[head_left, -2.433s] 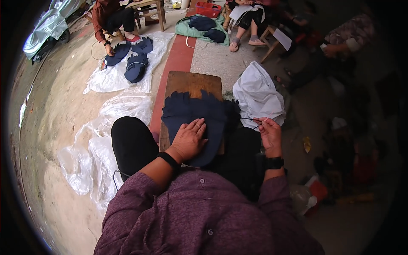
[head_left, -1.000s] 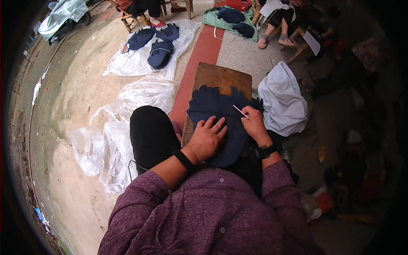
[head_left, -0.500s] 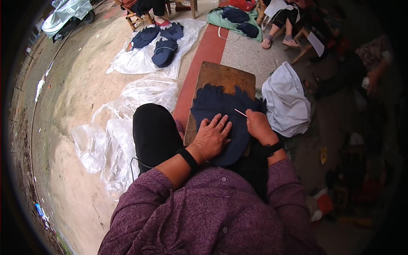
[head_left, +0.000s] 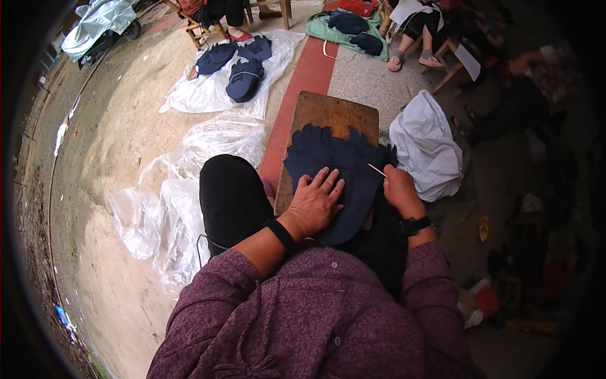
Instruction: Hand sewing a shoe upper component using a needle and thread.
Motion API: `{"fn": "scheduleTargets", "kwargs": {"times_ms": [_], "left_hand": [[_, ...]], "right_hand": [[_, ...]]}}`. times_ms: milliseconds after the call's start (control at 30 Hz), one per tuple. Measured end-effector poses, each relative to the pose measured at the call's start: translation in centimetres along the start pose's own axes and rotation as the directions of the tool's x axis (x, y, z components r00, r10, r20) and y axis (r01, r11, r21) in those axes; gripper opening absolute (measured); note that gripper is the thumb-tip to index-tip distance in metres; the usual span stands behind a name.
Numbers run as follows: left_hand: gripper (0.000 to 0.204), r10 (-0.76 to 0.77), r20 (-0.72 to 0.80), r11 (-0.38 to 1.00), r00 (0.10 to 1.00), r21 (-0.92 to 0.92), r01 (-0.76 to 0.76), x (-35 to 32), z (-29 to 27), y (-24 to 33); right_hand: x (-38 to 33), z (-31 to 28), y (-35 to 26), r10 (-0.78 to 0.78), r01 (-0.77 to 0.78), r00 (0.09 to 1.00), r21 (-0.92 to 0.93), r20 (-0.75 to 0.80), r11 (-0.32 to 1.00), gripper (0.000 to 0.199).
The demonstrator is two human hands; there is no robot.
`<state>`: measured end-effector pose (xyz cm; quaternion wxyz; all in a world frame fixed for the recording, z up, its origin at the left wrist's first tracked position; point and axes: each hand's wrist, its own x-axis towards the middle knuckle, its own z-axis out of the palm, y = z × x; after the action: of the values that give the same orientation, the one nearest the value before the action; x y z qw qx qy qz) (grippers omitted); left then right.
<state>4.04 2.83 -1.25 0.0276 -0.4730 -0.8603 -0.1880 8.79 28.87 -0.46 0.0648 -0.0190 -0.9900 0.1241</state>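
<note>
Dark navy fabric pieces point(head_left: 360, 183), jagged along the far edge and rounded at the near end, lie on a brown wooden board point(head_left: 333, 112) in front of my body. My left hand point(head_left: 317, 203) rests flat on the fabric with its fingers spread. Over the fabric's right edge, my right hand point(head_left: 401, 189) is closed around a thin pale stick point(head_left: 377, 170). The stick's free end points up and to the left, above the cloth; whether it touches cannot be made out. The lower part of the stick is hidden in my fist.
A crumpled white cloth bag point(head_left: 424, 148) stands right of the board. Clear plastic sheeting point(head_left: 180, 215) lies on the left, and bundled navy pieces point(head_left: 245, 81) sit on more plastic beyond it. Two seated people point(head_left: 424, 28) are at the far side, near a green sack point(head_left: 322, 28).
My right hand and the stick have shifted a little to the right, away from the middle of the fabric. My left hand stays in place on the cloth.
</note>
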Motion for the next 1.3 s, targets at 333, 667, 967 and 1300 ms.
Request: {"fn": "scheduleTargets", "kwargs": {"times_ms": [333, 667, 967, 1300], "left_hand": [[0.055, 0.007, -0.003, 1.0, 1.0, 0.007, -0.007, 0.0, -0.3, 0.0], [0.055, 0.005, -0.018, 1.0, 1.0, 0.008, -0.005, 0.0, -0.3, 0.0], [0.053, 0.008, -0.023, 1.0, 1.0, -0.001, -0.008, 0.1, -0.6, -0.2], [0.049, 0.006, -0.003, 0.999, 1.0, -0.044, -0.006, -1.2, -1.3, -1.9]], "right_hand": [[-0.9, -0.5, 0.5, 0.049, -0.048, 0.999, -0.015, 0.018, 0.999, 0.01], [-1.1, -0.3, 0.6, 0.065, -0.063, 0.997, -0.048, 0.035, 0.997, 0.01], [-0.2, -1.8, -2.3, 0.059, -0.02, 0.989, 0.277, -0.133, 0.961, 0.011], [1.0, -1.3, -5.6, 0.049, -0.027, 0.998, 0.43, -0.041, 0.902, 0.014]]}}
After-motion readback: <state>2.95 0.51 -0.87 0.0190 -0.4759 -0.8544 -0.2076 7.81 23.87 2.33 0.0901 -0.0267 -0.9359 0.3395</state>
